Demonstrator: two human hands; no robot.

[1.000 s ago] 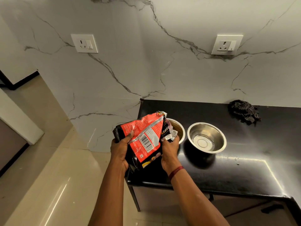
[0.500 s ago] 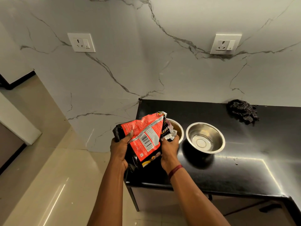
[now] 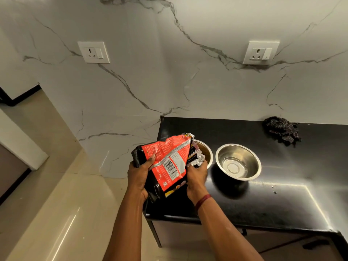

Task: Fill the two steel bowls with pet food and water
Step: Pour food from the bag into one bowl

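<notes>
A red and black pet food bag point(image 3: 169, 161) is held tilted, its torn silver mouth over the left steel bowl point(image 3: 206, 152). That bowl is mostly hidden behind the bag; brown shows inside it. My left hand point(image 3: 140, 174) grips the bag's lower left side. My right hand point(image 3: 195, 176) grips the bag near its open end. The right steel bowl point(image 3: 238, 162) stands beside the left one on the black counter point(image 3: 282, 204), with only its shiny inside showing.
A dark checked cloth point(image 3: 281, 130) lies crumpled at the back of the counter by the marble wall. Two wall sockets point(image 3: 93, 52) point(image 3: 260, 53) sit above. The counter's left edge drops to a beige tiled floor point(image 3: 56, 213).
Hands, bag and bowls keep nearly the same pose; only the view has drifted slightly.
</notes>
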